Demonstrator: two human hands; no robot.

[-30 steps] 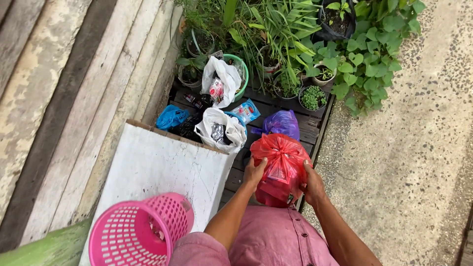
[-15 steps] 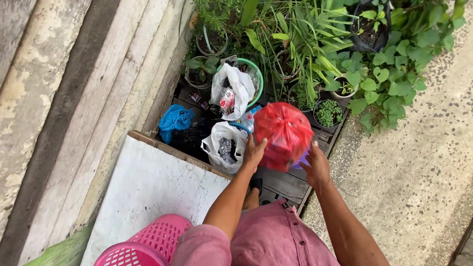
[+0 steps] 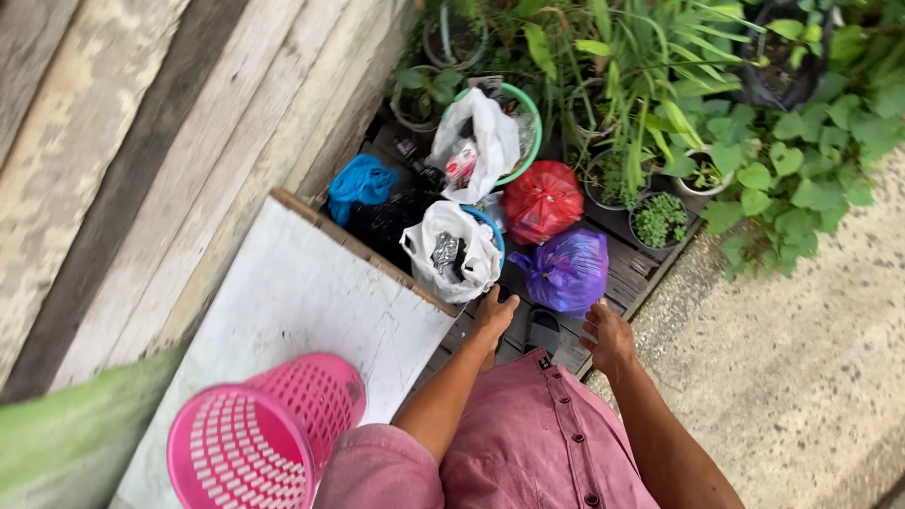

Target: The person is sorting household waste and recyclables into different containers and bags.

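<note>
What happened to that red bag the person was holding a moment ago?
Both hands let go of the red bag; it now sits farther away, beyond the purple bag. The left hand and right hand are empty. The white bags, blue bag and pink basket stayed put.

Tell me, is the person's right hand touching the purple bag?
Apart. In the head view, the right hand is open below the purple bag, with dark wooden slats showing between the fingertips and the bag.

red-white packet (image 3: 461, 166) in white bag (image 3: 476, 141)
</note>
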